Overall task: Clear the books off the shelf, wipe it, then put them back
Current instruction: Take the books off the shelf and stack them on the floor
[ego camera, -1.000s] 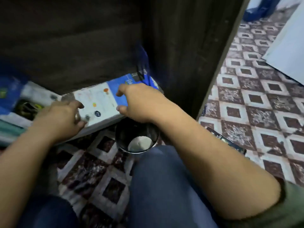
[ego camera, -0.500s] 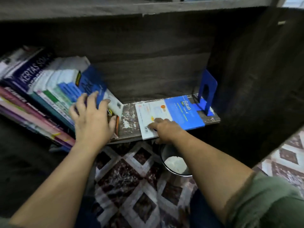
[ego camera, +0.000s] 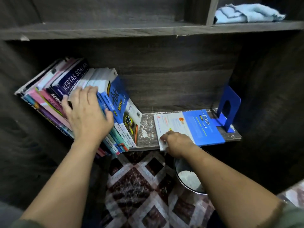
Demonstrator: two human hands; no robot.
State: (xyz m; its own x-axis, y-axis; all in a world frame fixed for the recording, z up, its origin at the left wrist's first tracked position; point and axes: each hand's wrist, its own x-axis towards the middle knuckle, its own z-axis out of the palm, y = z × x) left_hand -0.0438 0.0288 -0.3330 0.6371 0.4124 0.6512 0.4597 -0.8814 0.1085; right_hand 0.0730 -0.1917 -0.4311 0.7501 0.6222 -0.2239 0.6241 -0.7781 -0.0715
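A row of books (ego camera: pixel 57 89) leans to the left on the dark wooden shelf (ego camera: pixel 146 129). My left hand (ego camera: pixel 87 116) lies spread over their spines, with the fingers hooked over the top edges of the blue ones. A blue and white book (ego camera: pixel 189 127) lies flat on the shelf's right half, against a blue metal bookend (ego camera: pixel 228 107). My right hand (ego camera: pixel 177 143) grips that flat book at its near left corner.
A light blue cloth (ego camera: pixel 246 13) lies on the shelf above, at the right. A dark round bin (ego camera: pixel 189 176) with something white inside stands on the patterned floor (ego camera: pixel 139 186) below my right wrist. Dark cabinet walls close in on both sides.
My left hand has slid up and left across the leaning books, pressing them more upright. My right hand still holds the flat book's corner. The view has tilted up, showing the upper shelf and cloth.
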